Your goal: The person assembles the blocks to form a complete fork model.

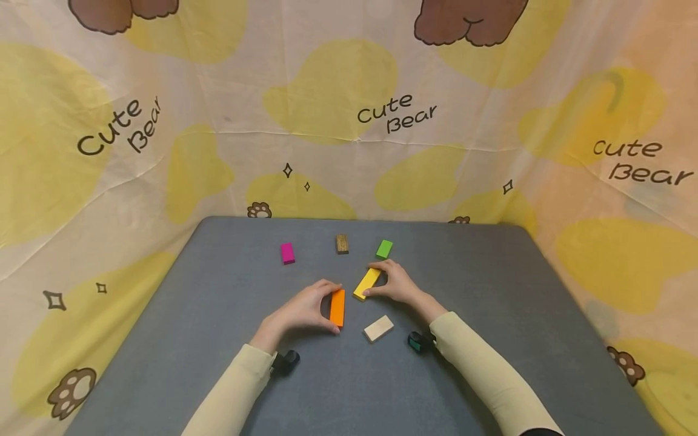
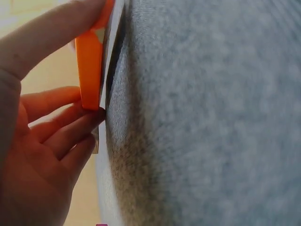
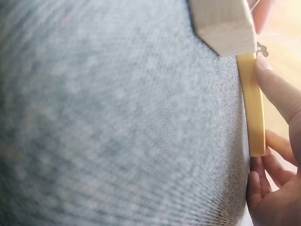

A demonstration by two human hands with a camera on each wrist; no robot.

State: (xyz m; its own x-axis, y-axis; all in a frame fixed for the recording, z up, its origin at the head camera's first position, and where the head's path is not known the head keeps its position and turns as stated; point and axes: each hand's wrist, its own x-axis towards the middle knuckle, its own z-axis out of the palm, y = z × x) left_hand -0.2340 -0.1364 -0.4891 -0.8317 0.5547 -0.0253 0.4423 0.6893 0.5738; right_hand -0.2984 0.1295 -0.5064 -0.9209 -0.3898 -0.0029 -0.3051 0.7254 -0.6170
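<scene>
The left grip (image 1: 306, 306) is extended from the near left, its forearm slanted inward under a pale left sleeve (image 1: 234, 387). It is curved into a C, and the orange block (image 1: 337, 307) is pinched by its two ends, the thumb set at the near end and the fingertips at the far one. The right grip (image 1: 400, 285) is extended from the near right, with the right sleeve (image 1: 485, 369) slanted inward. By it the yellow block (image 1: 367, 283) is pinched in the same manner, thumb near and fingers far, the block angled with its far end to the right. Whether either block is raised off the counter (image 1: 212, 272) cannot be told.

Six blocks are counted, one of each colour: two gripped, four lying free. One pale block (image 1: 378, 329) is seen on the near side of the right grip, right of the left grip. One green block (image 1: 384, 249) is placed just beyond the right grip's fingers. One brown block (image 1: 342, 244) is set farther out, between the two grips. One pink block (image 1: 288, 253) is found beyond the left grip, slightly to its left.
</scene>
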